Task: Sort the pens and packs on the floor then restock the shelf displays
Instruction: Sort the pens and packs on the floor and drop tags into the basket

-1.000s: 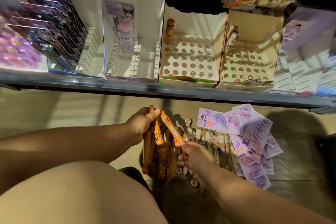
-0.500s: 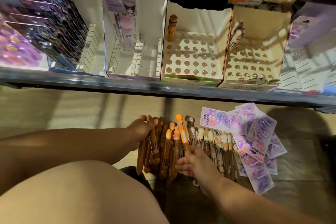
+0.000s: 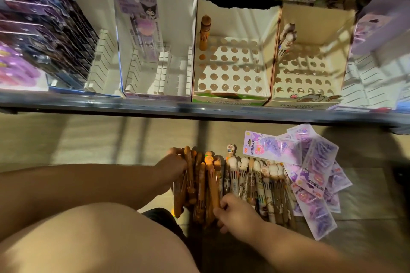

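Note:
On the floor below the shelf lies a bunch of orange-brown pens (image 3: 200, 184). My left hand (image 3: 172, 166) grips the bunch at its upper left. My right hand (image 3: 235, 213) pinches the lower end of an orange pen (image 3: 213, 184) at the bunch's right side. To the right lies a row of white character pens (image 3: 255, 184), then a heap of purple packs (image 3: 315, 170). On the shelf, the green-fronted pen box (image 3: 230, 95) holds one brown pen (image 3: 204, 31). The cream pen box (image 3: 304, 102) holds one white pen (image 3: 287, 37).
A white slotted box (image 3: 177, 73) holds one purple pack (image 3: 142, 26). Dark carded packs (image 3: 44, 29) fill the display at the left. The shelf's metal front edge (image 3: 199, 109) runs across above the floor. My bare knee (image 3: 88, 239) fills the lower left.
My right hand has brought the raised orange pen down into the bunch on the floor. My left hand has lowered with the bunch. The camera has moved closer.

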Motion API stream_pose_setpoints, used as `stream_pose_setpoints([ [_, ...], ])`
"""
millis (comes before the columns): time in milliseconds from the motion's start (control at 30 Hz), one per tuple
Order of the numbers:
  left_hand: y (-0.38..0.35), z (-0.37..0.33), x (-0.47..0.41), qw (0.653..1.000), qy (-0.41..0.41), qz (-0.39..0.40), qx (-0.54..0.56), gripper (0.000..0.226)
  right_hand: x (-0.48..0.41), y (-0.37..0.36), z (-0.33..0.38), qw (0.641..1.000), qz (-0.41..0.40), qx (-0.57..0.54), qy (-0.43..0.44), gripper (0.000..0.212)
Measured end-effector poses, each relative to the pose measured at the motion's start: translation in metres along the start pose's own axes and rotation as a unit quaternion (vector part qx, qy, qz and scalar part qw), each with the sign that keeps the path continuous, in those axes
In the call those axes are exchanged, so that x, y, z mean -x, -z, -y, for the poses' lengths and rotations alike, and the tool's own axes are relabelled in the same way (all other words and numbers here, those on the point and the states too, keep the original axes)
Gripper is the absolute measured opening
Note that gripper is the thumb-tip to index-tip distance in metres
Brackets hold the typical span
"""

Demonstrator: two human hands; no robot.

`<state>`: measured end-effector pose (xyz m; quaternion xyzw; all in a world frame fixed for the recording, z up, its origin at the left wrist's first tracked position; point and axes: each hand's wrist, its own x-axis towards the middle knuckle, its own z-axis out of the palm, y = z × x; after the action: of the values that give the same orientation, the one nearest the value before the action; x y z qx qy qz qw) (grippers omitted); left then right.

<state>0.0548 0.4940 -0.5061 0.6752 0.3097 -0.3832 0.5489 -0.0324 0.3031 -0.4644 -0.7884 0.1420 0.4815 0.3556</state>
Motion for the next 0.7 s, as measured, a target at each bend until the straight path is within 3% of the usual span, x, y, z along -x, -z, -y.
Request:
stream_pose_setpoints([
  [100, 0.001, 0.000, -0.002, 1.000, -0.015, 0.002, -0.019, 0.040, -0.004, 0.003, 0.001, 0.999, -0.012, 0.040, -0.003, 0.006],
  [300, 0.002, 0.005, -0.003, 0.993, -0.057, -0.083, -0.062, 0.050, -0.013, 0.007, 0.010, 0.996, -0.041, 0.077, 0.004, 0.011],
  [467, 0.005, 0.013, -0.005, 0.991, -0.048, -0.103, -0.072, 0.067, -0.021, 0.007, 0.018, 0.997, -0.053, 0.051, 0.024, 0.017],
  [700, 0.007, 0.017, 0.005, 0.996, -0.006, -0.027, -0.084, 0.089, -0.025, 0.006, 0.022, 0.998, -0.053, 0.026, 0.011, 0.034],
])
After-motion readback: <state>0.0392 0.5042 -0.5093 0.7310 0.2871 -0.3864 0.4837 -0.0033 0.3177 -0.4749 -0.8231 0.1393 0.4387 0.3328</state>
